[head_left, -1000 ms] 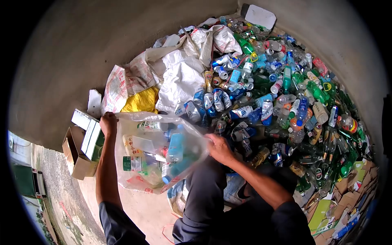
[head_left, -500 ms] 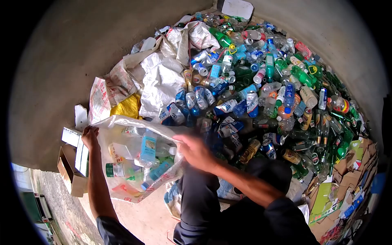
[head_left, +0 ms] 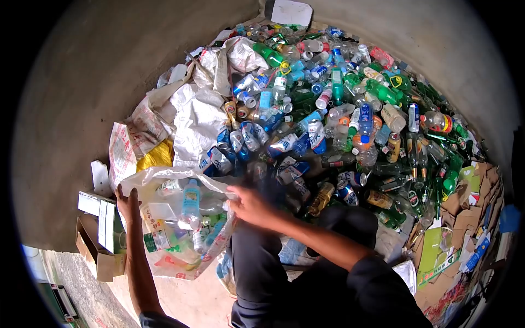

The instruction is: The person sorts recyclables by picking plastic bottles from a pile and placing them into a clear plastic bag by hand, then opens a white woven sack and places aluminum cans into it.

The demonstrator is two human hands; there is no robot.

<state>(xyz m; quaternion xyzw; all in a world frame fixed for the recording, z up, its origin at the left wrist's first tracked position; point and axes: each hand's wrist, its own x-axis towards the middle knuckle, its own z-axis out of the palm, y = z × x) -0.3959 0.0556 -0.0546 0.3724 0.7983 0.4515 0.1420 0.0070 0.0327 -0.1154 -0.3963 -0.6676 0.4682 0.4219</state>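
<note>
A clear plastic bag [head_left: 180, 262] hangs at the lower left, with several bottles inside, among them a blue-labelled bottle [head_left: 190, 205] and a green-labelled container [head_left: 157, 240]. At the bag's left edge is my left hand [head_left: 127, 203], its fingers spread and touching the plastic. My right hand [head_left: 249, 206] is closed on the bag's right rim, slightly blurred. Just beyond the bag lie blue and white cans [head_left: 220, 160] and a white woven sack [head_left: 201, 123].
A large heap of bottles and cans [head_left: 350, 131] fills the middle and right. Flattened cardboard [head_left: 454, 218] lies at the lower right. An open cardboard box [head_left: 101, 254] stands at the left, near a yellow bag [head_left: 157, 156]. Walls curve behind.
The view has shifted, so the heap appears farther left. The bag's opening has narrowed as my right hand came closer to my left. The fingers of my left hand have spread.
</note>
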